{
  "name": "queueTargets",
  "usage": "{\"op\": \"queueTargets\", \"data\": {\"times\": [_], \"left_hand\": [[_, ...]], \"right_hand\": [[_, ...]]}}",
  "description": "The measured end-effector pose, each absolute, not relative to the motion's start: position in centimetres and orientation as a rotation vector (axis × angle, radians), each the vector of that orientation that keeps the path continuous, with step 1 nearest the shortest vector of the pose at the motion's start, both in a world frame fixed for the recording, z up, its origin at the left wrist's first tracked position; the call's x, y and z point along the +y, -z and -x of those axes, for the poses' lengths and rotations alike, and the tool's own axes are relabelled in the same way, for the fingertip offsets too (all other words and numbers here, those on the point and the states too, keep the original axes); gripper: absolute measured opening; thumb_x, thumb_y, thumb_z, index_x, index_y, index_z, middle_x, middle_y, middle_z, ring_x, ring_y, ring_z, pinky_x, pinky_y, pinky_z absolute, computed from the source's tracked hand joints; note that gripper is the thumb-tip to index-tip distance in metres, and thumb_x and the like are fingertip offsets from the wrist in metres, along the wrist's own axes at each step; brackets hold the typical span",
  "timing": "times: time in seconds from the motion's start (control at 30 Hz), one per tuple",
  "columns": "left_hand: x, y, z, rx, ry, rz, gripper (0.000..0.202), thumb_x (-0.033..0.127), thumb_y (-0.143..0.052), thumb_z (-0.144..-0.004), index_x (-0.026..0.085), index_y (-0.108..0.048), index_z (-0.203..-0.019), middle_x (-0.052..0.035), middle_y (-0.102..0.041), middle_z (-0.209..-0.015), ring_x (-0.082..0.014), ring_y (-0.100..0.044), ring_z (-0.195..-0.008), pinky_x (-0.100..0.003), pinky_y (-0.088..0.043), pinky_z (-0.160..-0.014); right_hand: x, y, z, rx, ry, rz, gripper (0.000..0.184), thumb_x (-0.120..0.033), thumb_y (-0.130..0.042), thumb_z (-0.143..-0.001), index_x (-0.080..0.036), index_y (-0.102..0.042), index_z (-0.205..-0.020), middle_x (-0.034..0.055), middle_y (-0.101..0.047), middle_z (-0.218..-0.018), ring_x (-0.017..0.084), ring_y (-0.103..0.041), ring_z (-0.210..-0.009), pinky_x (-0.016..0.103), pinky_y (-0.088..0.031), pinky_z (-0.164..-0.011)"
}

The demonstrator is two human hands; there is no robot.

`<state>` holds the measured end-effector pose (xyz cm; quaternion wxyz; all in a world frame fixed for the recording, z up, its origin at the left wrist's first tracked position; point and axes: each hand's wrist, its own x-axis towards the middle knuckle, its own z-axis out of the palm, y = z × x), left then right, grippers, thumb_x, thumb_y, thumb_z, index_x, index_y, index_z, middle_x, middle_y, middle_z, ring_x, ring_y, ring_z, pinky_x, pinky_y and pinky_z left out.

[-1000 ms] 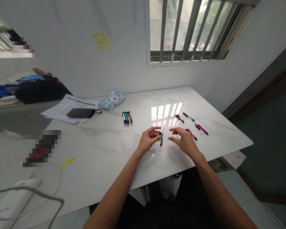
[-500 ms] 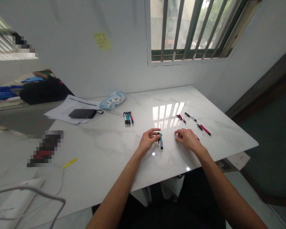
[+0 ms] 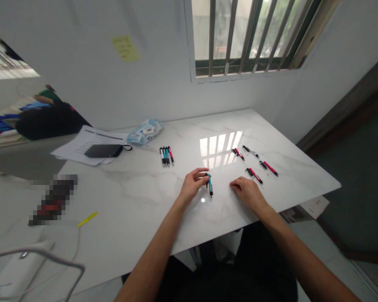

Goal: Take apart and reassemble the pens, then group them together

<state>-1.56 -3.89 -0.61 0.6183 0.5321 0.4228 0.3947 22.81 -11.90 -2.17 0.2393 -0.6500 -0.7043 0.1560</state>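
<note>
A blue pen (image 3: 211, 186) in pieces is at the fingertips of my left hand (image 3: 190, 185); the thumb and fingers pinch it, with a black piece beside its barrel and a thin refill (image 3: 208, 165) pointing away from me. To the right, my right hand (image 3: 248, 192) is low over the table, its fingers drawn together. Whatever may be between those fingertips is too small to make out. Just beyond that hand lies a red pen (image 3: 255, 176) taken apart, with its black part and refill alongside.
More dismantled pens, including a red one (image 3: 271, 168) and a black-and-clear one (image 3: 250, 151), lie on the white marbled table (image 3: 138, 209). Several whole pens (image 3: 166, 156) stand in a row at left. Behind them are a blue packet (image 3: 145, 132), papers (image 3: 71, 144) and a black phone-like case (image 3: 103, 151).
My right hand has drawn a little toward me and its fingers have closed, uncovering the red pen's parts. My left hand keeps its pinch on the blue pen. The view has shifted slightly.
</note>
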Motion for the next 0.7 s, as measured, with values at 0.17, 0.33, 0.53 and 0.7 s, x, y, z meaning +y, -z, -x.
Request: {"op": "queueTargets", "data": {"times": [0.17, 0.33, 0.53, 0.7], "left_hand": [[-3.8, 0.4, 1.8, 0.965, -0.887, -1.228, 0.048, 0.039, -0.084, -0.073, 0.017, -0.072, -0.113, -0.0086, -0.076, -0.096, -0.0196, -0.070, -0.085, -0.030, -0.053, -0.077], [-3.6, 0.3, 2.1, 0.964, -0.839, -1.205, 0.048, 0.038, -0.086, -0.072, 0.017, -0.073, -0.112, -0.0076, -0.076, -0.092, -0.0179, -0.069, -0.080, -0.030, -0.053, -0.076], [-3.5, 0.6, 2.2, 0.991, -0.830, -1.187, 0.047, 0.037, -0.085, -0.072, 0.016, -0.072, -0.112, -0.0080, -0.075, -0.093, -0.0179, -0.069, -0.079, -0.029, -0.053, -0.074], [-3.5, 0.0, 2.0, 1.056, -0.804, -1.222, 0.043, 0.035, -0.082, -0.074, 0.016, -0.072, -0.112, -0.0061, -0.074, -0.092, -0.0177, -0.068, -0.081, -0.029, -0.054, -0.076]], "right_hand": [[-7.7, 1.2, -21.2, -2.033, -0.421, 1.692, 0.029, -0.009, -0.056, -0.091, -0.020, -0.079, -0.104, 0.0081, -0.078, -0.097, 0.022, -0.072, -0.088, 0.031, -0.052, -0.086], [-1.2, 0.5, -20.0, -1.929, -0.701, 1.528, 0.028, -0.014, -0.063, -0.084, -0.019, -0.081, -0.104, 0.0039, -0.078, -0.086, 0.017, -0.070, -0.078, 0.027, -0.053, -0.078], [3.9, 1.8, -19.2, -1.432, -1.296, 1.212, 0.018, -0.026, -0.072, -0.070, -0.015, -0.075, -0.085, -0.0003, -0.070, -0.074, 0.012, -0.062, -0.069, 0.024, -0.051, -0.069], [3.3, 2.4, -19.3, -1.044, -1.621, 0.979, 0.025, -0.032, -0.083, -0.065, -0.017, -0.068, -0.077, -0.0019, -0.063, -0.076, 0.010, -0.057, -0.073, 0.023, -0.049, -0.071]]}}
